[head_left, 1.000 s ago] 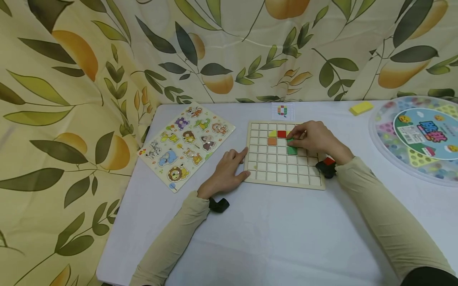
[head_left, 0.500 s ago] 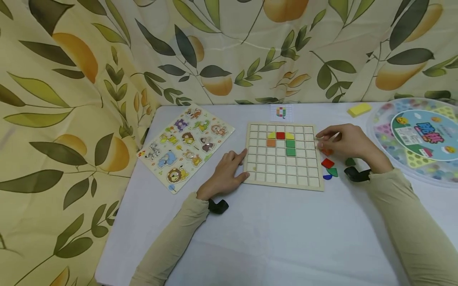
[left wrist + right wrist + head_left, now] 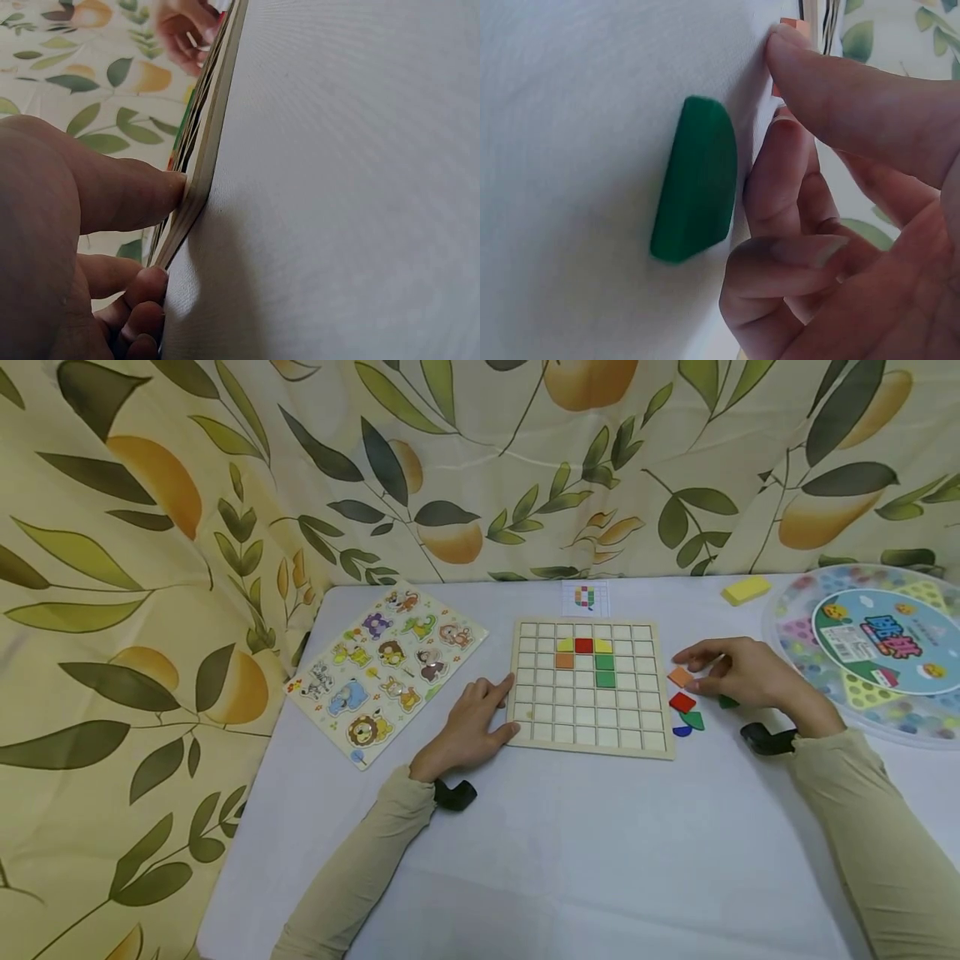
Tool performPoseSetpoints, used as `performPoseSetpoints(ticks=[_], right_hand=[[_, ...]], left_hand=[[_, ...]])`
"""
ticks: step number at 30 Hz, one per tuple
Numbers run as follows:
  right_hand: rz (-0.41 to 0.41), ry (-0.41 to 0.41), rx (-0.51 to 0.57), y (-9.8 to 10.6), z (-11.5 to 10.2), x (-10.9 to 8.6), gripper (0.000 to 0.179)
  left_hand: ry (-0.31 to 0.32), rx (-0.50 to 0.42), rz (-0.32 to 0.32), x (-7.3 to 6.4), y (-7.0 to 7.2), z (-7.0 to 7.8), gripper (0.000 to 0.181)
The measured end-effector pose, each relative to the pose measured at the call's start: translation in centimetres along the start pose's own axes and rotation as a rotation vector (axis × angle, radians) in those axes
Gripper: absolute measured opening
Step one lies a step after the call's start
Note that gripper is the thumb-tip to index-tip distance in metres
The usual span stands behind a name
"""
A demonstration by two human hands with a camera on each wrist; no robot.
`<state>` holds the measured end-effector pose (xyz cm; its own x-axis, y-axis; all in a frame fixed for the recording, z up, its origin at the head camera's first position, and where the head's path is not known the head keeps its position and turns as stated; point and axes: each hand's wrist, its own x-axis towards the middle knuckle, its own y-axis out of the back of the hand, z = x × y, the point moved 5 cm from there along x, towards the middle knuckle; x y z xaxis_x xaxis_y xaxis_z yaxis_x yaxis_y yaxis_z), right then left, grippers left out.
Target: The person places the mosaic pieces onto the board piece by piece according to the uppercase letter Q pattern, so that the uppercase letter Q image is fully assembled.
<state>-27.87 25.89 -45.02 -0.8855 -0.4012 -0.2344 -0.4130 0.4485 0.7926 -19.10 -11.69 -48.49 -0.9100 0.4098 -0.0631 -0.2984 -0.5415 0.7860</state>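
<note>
My left hand [image 3: 472, 722] steadies the wooden grid board [image 3: 555, 735] at its left side. Its index finger lies along the edge and its thumb presses near the front corner, close up in the left wrist view. Red, yellow, orange and green pieces fill several squares in the upper middle. My right hand [image 3: 750, 672] is right of the board, fingers bent around an orange square tile [image 3: 680, 677] lying on the table. The thumb tip is right at this tile; the index fingertip is beyond it. A green piece [image 3: 697, 180] with a curved side lies below the hand.
A red tile [image 3: 682, 702], a green quarter piece [image 3: 694, 720] and a blue half-round piece [image 3: 682, 732] lie beside the board. A pattern card [image 3: 586, 598] is behind it. Left is an animal puzzle [image 3: 386, 672]; right are a yellow block [image 3: 746, 590] and a round clear container [image 3: 787, 668].
My right hand has left the green tile on the board and moved right, down to the loose orange tile. The left hand has stayed at the board's edge.
</note>
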Motion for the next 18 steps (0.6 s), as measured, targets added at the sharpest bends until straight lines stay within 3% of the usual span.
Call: performPoseSetpoints(ticks=[5, 18], right_hand=[[-0.008, 0.019, 0.001, -0.37, -0.13, 0.29, 0.039], [-0.036, -0.036, -0.033, -0.54, -0.36, 0.59, 0.034]], left_hand=[[-0.001, -0.003, 0.008, -0.06, -0.04, 0.07, 0.078], [-0.005, -0.016, 0.019, -0.16, 0.11, 0.17, 0.077]])
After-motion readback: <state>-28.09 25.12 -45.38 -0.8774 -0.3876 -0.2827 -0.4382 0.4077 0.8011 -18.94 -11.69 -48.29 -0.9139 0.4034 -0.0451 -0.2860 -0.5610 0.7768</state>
